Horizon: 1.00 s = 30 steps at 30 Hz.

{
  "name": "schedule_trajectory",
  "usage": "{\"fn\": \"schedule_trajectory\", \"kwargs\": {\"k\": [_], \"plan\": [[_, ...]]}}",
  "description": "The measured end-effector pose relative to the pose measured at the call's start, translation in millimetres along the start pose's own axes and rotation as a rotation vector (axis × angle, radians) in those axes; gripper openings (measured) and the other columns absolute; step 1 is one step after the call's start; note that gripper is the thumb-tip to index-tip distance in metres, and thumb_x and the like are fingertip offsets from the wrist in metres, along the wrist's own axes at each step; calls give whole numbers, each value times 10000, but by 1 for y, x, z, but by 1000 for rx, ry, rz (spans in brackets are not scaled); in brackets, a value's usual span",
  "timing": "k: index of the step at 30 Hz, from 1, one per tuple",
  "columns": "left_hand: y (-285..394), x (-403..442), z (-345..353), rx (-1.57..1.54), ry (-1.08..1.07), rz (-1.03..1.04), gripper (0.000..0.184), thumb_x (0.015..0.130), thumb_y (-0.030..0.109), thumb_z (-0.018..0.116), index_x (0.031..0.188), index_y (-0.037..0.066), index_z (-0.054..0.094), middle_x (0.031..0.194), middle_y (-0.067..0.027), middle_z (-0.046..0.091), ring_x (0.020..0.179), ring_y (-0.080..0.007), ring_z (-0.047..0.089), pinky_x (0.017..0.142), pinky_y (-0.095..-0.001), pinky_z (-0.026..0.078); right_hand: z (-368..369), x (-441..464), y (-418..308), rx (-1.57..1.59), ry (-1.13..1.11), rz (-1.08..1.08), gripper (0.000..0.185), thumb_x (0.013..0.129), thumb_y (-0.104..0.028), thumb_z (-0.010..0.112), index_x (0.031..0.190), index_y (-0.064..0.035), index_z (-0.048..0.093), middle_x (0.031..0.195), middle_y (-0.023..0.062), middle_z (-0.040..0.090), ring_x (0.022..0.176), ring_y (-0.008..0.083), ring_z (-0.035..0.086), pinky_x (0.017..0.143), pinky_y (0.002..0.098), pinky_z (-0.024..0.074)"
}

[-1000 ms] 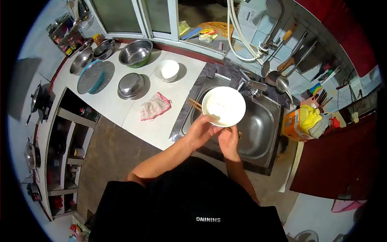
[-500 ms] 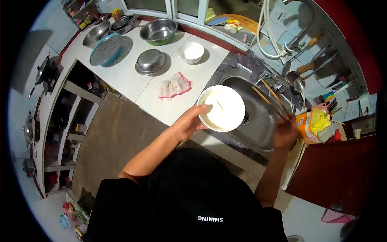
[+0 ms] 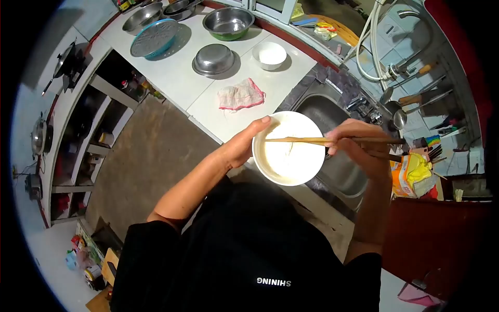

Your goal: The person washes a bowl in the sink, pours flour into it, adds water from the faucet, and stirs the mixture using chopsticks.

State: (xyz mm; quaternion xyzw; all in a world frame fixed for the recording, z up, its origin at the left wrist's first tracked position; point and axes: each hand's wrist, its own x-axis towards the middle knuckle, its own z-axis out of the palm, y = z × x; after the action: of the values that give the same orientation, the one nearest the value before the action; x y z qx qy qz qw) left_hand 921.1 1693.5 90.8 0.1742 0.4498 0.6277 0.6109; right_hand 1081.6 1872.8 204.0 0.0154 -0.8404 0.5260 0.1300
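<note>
A white bowl point(image 3: 291, 174) is held up in front of my body by my left hand point(image 3: 242, 143), thumb over its rim and fingers out of sight beneath. Pale, whitish stuff lies inside; whether it is flour or batter I cannot tell. My right hand point(image 3: 358, 143) is closed round a pair of wooden chopsticks point(image 3: 299, 139). Their thin ends reach over the bowl from the right, and the thick ends stick out past my hand. Behind and partly under the bowl is the steel sink point(image 3: 322, 112).
On the white counter point(image 3: 202, 112) lie a pink-edged cloth point(image 3: 241, 95), an upturned metal bowl point(image 3: 214, 60), another white bowl point(image 3: 269, 55), a metal basin point(image 3: 228, 23) and a blue colander point(image 3: 155, 39). A faucet point(image 3: 364, 108) and hanging utensils line the right wall, near an orange package point(image 3: 403, 177).
My right hand has come left from beside the sink, bringing the chopsticks over the bowl. The bowl stays in my left hand, and the view has shifted slightly.
</note>
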Motion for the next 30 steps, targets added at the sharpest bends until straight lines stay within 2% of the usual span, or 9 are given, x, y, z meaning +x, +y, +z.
{"fn": "schedule_trajectory", "kwargs": {"k": [3, 4, 10, 14, 17, 21, 27, 28, 30], "plan": [[-2, -3, -3, -25, -6, 15, 783, 796, 615, 399, 1280, 2, 353, 1256, -219, 421, 1142, -312, 454, 953, -384, 366, 6, 4, -14, 70, 181, 249, 114, 815, -95, 595, 860, 0, 638, 732, 79, 625, 602, 109, 584, 571, 229, 486], [-1, -2, -5, -39, -15, 26, 778, 797, 614, 396, 1279, 4, 356, 1256, -212, 424, 1140, -307, 457, 952, -382, 368, 2, 2, -13, 17, 159, 237, 164, 853, -99, 541, 881, 48, 610, 730, 114, 617, 613, 153, 597, 571, 258, 496], [-2, 5, -6, -82, 77, -5, 764, 798, 629, 362, 1283, 38, 364, 1251, -192, 439, 1145, -286, 455, 920, -424, 388, 3, -3, -16, 201, -4, 376, 142, 837, -65, 545, 878, 51, 617, 726, 112, 619, 622, 149, 597, 584, 259, 490], [-9, 16, -5, 16, 46, 26, 795, 785, 656, 344, 1296, 47, 352, 1253, -204, 432, 1150, -305, 446, 925, -453, 377, 17, 3, 1, -69, 88, 18, 117, 823, -54, 570, 896, 15, 630, 742, 74, 626, 651, 100, 578, 615, 223, 476], [-7, 21, -4, 44, 63, 36, 822, 773, 670, 345, 1307, 45, 334, 1253, -222, 423, 1170, -320, 421, 937, -461, 361, 2, -2, -4, -52, 173, 188, 124, 823, -66, 575, 898, 14, 632, 740, 70, 626, 646, 95, 575, 610, 223, 476], [-3, 25, -5, 42, 30, 46, 850, 765, 678, 350, 1320, 37, 301, 1267, -246, 393, 1185, -346, 397, 934, -488, 351, -13, -12, -19, 61, -18, 369, 147, 858, -79, 523, 894, 26, 620, 801, 110, 629, 671, 127, 599, 645, 235, 486], [-5, 30, 2, 95, 43, 9, 863, 762, 685, 346, 1324, 33, 288, 1277, -255, 372, 1176, -367, 399, 930, -509, 344, -2, -8, 5, -157, 129, 58, 156, 830, -128, 580, 914, -10, 636, 778, 69, 639, 689, 70, 585, 630, 207, 475], [-3, 29, 4, 100, 58, 5, 863, 761, 686, 346, 1324, 34, 289, 1275, -255, 374, 1178, -368, 396, 932, -510, 341, -5, -9, -3, -26, 185, 306, 132, 834, -116, 566, 883, -14, 633, 768, 66, 635, 690, 73, 586, 630, 206, 473], [0, 29, 2, 96, 59, 11, 857, 764, 683, 349, 1324, 37, 291, 1278, -243, 376, 1179, -356, 397, 936, -503, 336, -14, -16, -6, -16, 106, 362, 155, 848, -113, 541, 887, 13, 623, 770, 87, 628, 666, 103, 590, 633, 228, 473]]}}
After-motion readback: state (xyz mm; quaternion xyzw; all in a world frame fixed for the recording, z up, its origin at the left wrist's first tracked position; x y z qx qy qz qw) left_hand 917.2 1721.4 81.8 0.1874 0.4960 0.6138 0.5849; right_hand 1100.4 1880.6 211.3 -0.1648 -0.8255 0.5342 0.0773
